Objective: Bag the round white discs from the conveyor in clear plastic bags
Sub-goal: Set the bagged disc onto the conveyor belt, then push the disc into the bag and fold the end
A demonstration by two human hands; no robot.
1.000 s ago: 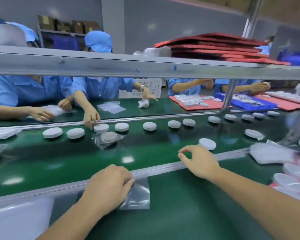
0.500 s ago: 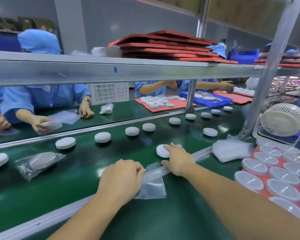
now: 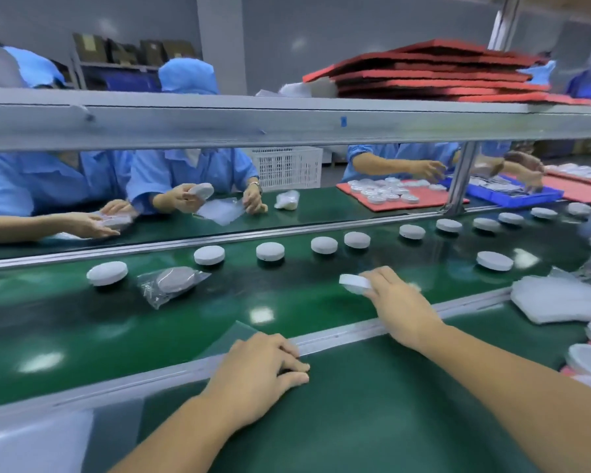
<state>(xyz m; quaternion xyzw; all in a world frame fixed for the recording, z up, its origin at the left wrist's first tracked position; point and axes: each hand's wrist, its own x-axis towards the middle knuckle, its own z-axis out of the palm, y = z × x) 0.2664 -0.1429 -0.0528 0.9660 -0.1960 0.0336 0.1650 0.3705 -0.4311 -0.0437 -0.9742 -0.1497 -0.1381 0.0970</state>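
Reaching far forward with the right arm, bare forearm stretched in from the lower right corner, wrist straight. Gripping a white disc (image 3: 355, 283) at the fingertips of the right hand (image 3: 401, 310): back of the hand up, fingers curled round the rim, disc tilted. Sitting much nearer in on the other side, with the left forearm angled up from the bottom edge, bare as well. Resting knuckles-up with the left hand (image 3: 258, 373), fingers curled tight and pointing right, thumb tucked just below them, closed over a clear bag (image 3: 239, 336) poking out from beneath. Well apart, right ahead of left.
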